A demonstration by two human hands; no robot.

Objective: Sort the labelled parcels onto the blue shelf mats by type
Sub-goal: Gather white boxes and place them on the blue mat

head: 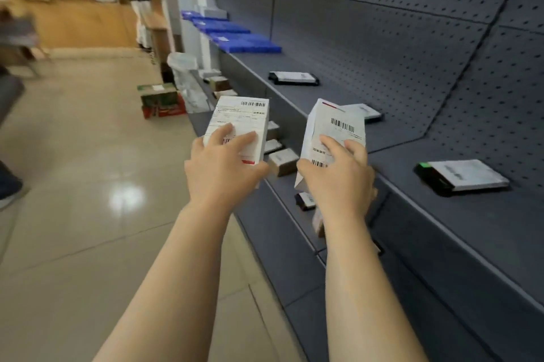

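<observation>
My left hand (223, 161) grips a white labelled box (244, 117) from below, with its barcode label facing me. My right hand (338, 176) holds a second white labelled parcel (332, 126), tilted, also with barcodes showing. Both parcels hang in the air in front of the dark grey shelf (323, 96). Several blue mats (235, 35) lie in a row at the far left end of the upper shelf, well beyond both hands.
Flat black-and-white parcels lie on the upper shelf (294, 78) (462, 174) (365, 111). Small boxes (284, 161) sit on the lower shelf under my hands. A green and red carton (162, 101) and a plastic bag (184, 67) stand on the tiled floor to the left.
</observation>
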